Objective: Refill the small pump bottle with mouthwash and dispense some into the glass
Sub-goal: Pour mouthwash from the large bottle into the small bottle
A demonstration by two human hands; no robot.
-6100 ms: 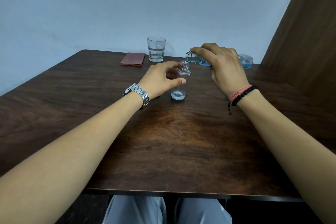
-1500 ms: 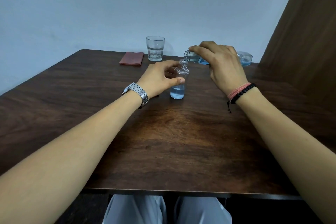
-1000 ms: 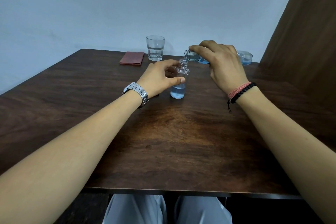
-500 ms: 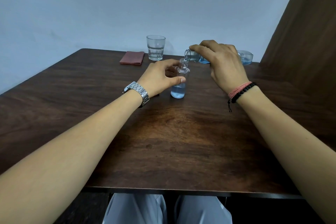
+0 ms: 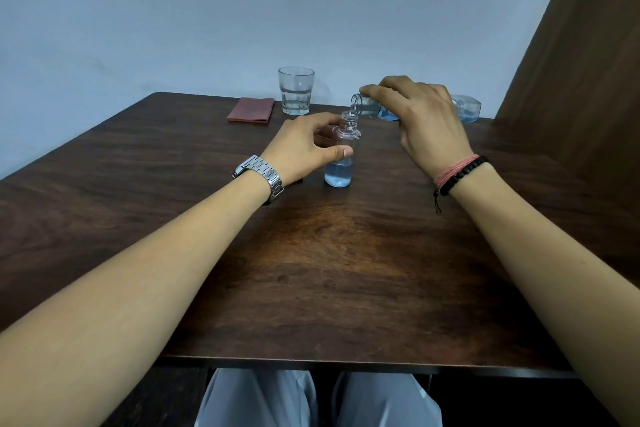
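Bare forearms, a watch on one wrist, bracelets on the other

The left wrist carries a silver metal watch [image 5: 264, 174] with a linked band. The right wrist wears a pink cord bracelet [image 5: 454, 170] beside a black bead bracelet [image 5: 464, 174] with a short knotted tail hanging down. Light grey trousers [image 5: 256, 399] show below the table edge.

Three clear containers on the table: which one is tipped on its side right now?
The large mouthwash bottle in the right hand, held sideways with its mouth over the small bottle. That small bottle and the glass both stand upright.
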